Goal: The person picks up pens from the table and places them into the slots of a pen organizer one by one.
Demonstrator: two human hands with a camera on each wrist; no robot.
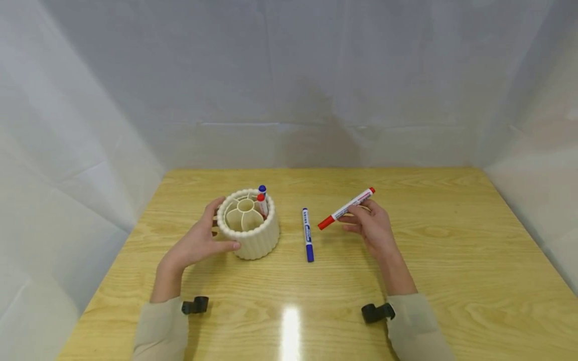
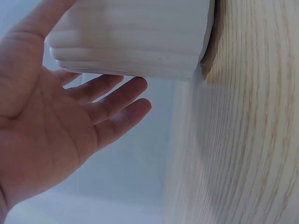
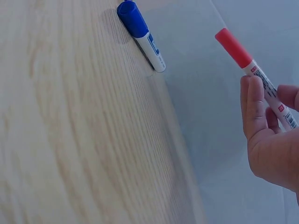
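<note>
The left hand point(image 1: 198, 243), fingers relaxed, cups the ribbed white pen holder point(image 1: 251, 231) on the worktop point(image 1: 451, 260). The right hand point(image 1: 372, 226) pinches a red marker point(image 1: 346, 208) above the worktop, just beside a lying blue marker point(image 1: 308, 234).

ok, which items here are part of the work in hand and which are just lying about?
In use:
right hand pinching red marker
left hand steadying cream holder
two markers in the holder

Lying about:
blue marker on table
wrist mounts
</note>
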